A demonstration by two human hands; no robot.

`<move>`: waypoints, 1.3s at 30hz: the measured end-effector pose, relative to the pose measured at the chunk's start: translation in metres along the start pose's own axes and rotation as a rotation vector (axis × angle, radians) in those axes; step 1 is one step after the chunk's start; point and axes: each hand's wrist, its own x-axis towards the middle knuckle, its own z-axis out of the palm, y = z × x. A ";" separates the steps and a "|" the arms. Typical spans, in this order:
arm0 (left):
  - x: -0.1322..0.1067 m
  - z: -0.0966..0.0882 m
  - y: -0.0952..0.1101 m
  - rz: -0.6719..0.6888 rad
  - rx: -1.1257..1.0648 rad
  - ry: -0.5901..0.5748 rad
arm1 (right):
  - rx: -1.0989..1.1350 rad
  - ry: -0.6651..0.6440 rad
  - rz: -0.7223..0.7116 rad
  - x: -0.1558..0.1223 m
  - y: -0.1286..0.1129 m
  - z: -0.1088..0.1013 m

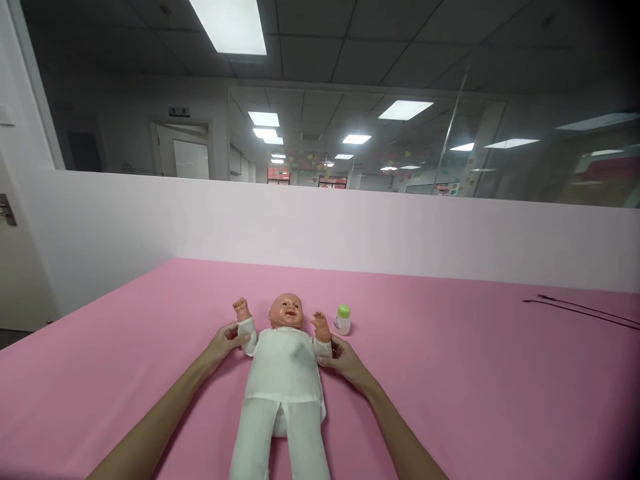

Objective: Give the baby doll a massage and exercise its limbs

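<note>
Your left hand and right hand each pinch a sleeve of the doll, head toward the far edge of the worktop.

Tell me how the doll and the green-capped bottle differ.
The doll is far larger than the bottle. The doll lies face up, while the bottle stands upright. The left hand and right hand hold the doll by its arms; neither holds the bottle. Both things rest on the pink surface.
</note>
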 end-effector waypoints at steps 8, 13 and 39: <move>-0.006 -0.003 0.006 0.003 0.047 -0.266 | -0.075 -0.070 0.006 0.000 0.003 -0.001; -0.003 0.003 0.000 0.026 -0.001 -0.033 | -0.006 0.057 0.046 0.004 0.010 0.000; 0.000 0.002 -0.008 0.045 -0.025 -0.115 | 0.090 0.030 0.039 0.007 0.018 -0.002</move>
